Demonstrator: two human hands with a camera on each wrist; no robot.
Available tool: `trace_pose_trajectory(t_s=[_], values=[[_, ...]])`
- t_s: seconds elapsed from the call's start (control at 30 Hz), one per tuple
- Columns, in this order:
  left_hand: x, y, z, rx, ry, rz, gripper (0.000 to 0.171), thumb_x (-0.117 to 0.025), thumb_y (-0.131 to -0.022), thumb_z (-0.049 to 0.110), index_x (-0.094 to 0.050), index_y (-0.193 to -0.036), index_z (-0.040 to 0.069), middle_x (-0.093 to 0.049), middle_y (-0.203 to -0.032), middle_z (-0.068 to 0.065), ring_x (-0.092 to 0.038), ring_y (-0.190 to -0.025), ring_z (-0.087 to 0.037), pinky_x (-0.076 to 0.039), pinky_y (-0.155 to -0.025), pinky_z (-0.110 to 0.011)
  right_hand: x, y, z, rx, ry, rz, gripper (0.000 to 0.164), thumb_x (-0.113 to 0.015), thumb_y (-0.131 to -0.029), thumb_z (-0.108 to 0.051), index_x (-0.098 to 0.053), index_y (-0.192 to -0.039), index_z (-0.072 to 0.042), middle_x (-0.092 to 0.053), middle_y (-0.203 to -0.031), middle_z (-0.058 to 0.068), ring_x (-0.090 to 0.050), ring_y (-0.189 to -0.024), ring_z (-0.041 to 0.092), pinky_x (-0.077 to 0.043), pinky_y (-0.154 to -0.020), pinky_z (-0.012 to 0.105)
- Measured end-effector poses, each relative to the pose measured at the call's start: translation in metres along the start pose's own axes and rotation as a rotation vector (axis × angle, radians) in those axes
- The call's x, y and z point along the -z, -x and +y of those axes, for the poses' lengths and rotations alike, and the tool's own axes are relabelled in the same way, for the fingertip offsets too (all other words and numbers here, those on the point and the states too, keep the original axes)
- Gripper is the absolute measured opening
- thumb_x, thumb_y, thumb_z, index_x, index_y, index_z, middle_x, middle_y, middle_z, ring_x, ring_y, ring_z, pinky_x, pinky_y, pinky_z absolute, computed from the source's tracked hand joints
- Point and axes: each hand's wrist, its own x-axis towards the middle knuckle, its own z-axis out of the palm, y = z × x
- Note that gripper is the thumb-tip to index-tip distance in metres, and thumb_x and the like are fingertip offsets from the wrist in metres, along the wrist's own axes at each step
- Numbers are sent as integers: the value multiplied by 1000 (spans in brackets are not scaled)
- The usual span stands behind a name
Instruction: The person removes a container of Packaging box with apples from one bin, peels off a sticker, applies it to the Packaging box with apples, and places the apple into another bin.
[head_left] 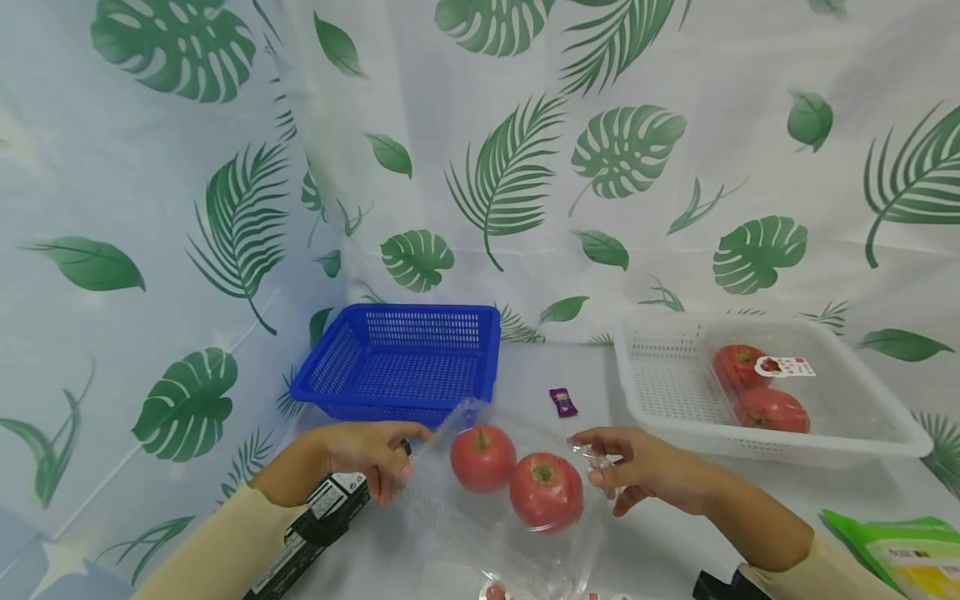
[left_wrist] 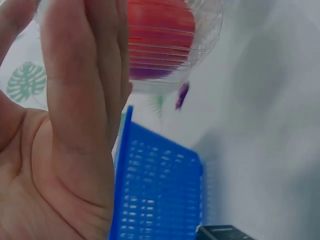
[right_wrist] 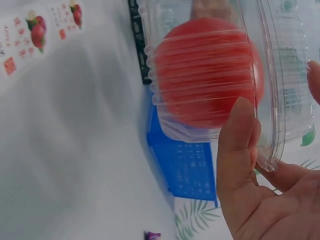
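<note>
A clear plastic clamshell box (head_left: 502, 492) sits low over the pale surface (head_left: 660, 542), held between both hands; inside it lie two red apples, one (head_left: 483, 457) toward the box's left side and the other (head_left: 547, 491) just beside it on the right, the two nearly touching. The left hand (head_left: 372, 454) is at the box's left edge, fingers bent down against the plastic with the thumb above, so it grips that edge; from the left wrist view the fingers (left_wrist: 85, 75) look fairly straight and pressed flat along the box wall, with a red apple (left_wrist: 160, 37) showing through the ribbed plastic. The right hand (head_left: 637, 468) is at the box's right edge, thumb and fingers pinching the rim; the right wrist view shows a finger (right_wrist: 239, 145) lying against the ribbed shell (right_wrist: 210, 75) and the rim caught between fingers and palm.

Behind the box, to its left, stands a blue basket (head_left: 401, 362); behind it to the right stands a white basket (head_left: 757, 387) with a second pack of two red apples (head_left: 761, 387) bearing a label. A small purple packet (head_left: 563, 402) lies on the surface just behind the box, between the two baskets. Far to the right of the box a green bag (head_left: 900, 542) lies at the edge of the head view.
</note>
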Motion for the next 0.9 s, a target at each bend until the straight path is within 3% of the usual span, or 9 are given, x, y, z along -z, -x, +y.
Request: trace_pose_trajectory(t_s=[0.3,0.63,0.9], values=[[-17,-11,-10,-22,17,13,75,-74,-86,31,-29,-139,4,-67,-76,-9,-68,-62,-20,-57,-55,-32,7,8,15,11,-37,1,65,-62,-94,-24,-34,-144,6,-52,-128,16,-57,-102,35,-56,-76,45],[-39,-24,-29,-12,106,45,63,-74,-86,22,-31,-129,7,-67,-79,-13,-69,-63,-22,-57,-54,-31,12,15,31,18,-137,87,65,-56,-98,-22,-26,-144,13,-50,-133,14,-55,-108,26,-53,-84,47],[-56,-41,-42,-26,154,81,52,-74,-87,19,-35,-118,5,-69,-80,-16,-69,-64,-24,-57,-55,-33,17,16,43,-29,-186,172,70,-55,-99,-24,-18,-145,14,-52,-123,13,-52,-104,23,-52,-85,43]])
